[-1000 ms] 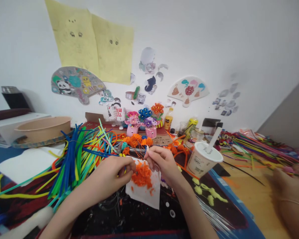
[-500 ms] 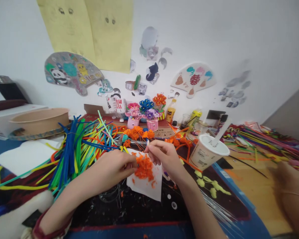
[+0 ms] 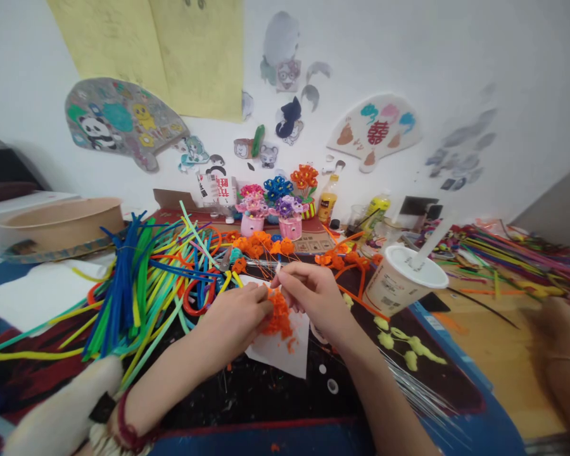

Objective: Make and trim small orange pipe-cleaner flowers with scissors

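Note:
My left hand is closed, its fingertips over a pile of orange pipe-cleaner fluff; what they grip is hidden. The fluff lies on a white sheet of paper on the dark mat. Just to the right, my right hand pinches a small white-tipped thing between thumb and forefinger, too small to name. The two hands are close together above the paper. Orange pipe-cleaner flowers on thin wires lie just beyond them.
Bundled pipe cleaners crowd the left side. A white cup with a straw stands at right, near yellow pipe-cleaner pieces and thin wires. Potted flowers stand at the back. Another person's blurred hand is far right.
My left hand has moved right, closer to my right hand and over the orange fluff. My right hand keeps its pinch. The view has tilted slightly downward.

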The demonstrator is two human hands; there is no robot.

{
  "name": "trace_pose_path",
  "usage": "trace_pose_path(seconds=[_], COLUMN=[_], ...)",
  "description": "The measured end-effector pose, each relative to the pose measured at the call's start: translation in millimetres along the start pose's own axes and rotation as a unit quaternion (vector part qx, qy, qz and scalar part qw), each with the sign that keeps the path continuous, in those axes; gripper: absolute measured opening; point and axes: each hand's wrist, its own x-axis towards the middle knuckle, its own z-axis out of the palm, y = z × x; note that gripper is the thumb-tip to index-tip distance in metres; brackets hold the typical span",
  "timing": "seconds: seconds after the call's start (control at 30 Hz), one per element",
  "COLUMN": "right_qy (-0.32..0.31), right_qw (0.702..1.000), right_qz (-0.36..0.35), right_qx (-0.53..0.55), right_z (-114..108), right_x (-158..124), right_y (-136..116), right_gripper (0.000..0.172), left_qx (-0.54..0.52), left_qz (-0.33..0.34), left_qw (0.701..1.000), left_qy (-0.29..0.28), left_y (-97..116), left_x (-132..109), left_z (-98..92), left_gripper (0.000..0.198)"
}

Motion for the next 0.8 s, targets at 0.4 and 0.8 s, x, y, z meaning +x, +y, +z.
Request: trace_pose_path(seconds=[0.4,0.8], right_qy=[0.007,0.042], right_qw=[1.0,0.997], right_qz=[-0.003,0.024], right_qx=[-0.002,0.061], right_z=[-2,-4], right_x=[-3,-1], right_y=[0,-2], right_gripper=[0.018,0.023], left_qx=[-0.06,-0.268], left_qz=[-0.028,-0.002], left_qw=[0.998,0.963], left_qy=[-0.009,-0.032], left_y=[-3,-8], left_x=[-3,-21], left_z=[-5.6,-26.3], left_gripper=[0.019,0.035])
